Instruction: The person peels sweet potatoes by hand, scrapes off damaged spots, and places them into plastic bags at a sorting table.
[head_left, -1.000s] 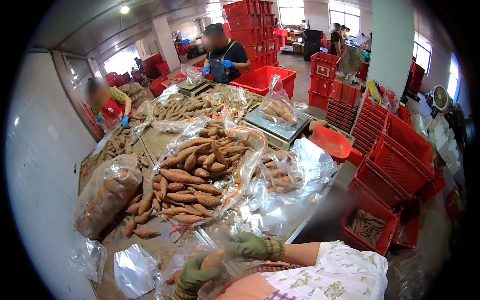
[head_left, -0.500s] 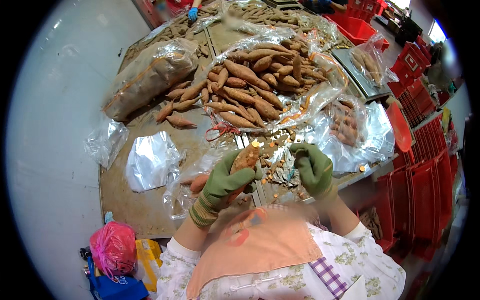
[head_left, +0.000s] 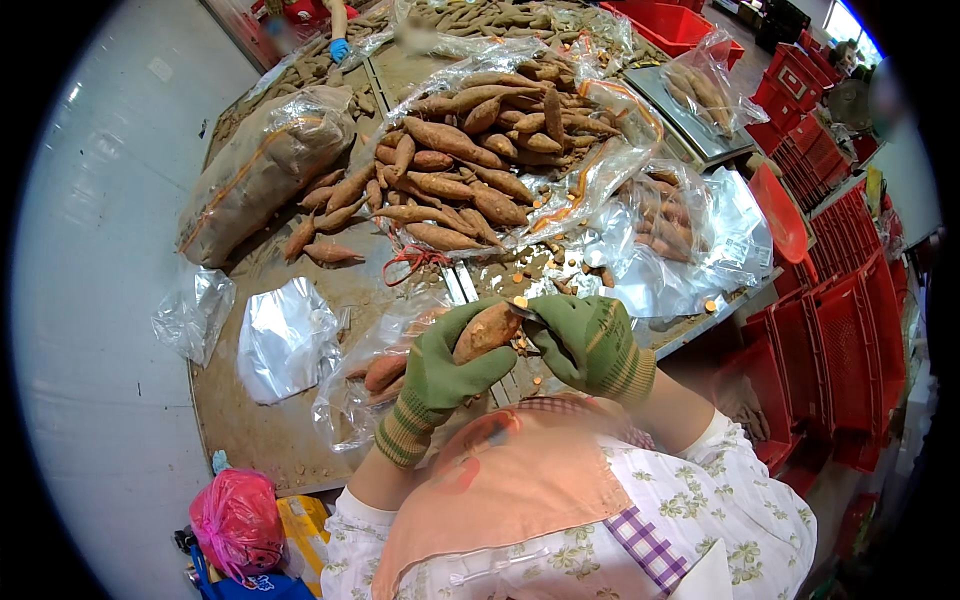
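Over the near edge of the desk (head_left: 232, 420), the left hand (head_left: 438, 366), gloved, grips one sweet potato (head_left: 482, 337), its long axis slanting, the one pale cut tip pointing away and rightward. The right hand (head_left: 597, 347), also gloved, is curled closed at that tip on what looks like one small blade (head_left: 524, 313), mostly hidden. Just left lies one clear bag (head_left: 338, 408) of sweet potatoes, partly covered. Farther off sits one heap (head_left: 450, 185), too jumbled to count, between one full sack (head_left: 262, 172) and one filled bag (head_left: 672, 218). Beyond is one blue-gloved co-worker's hand (head_left: 340, 50).
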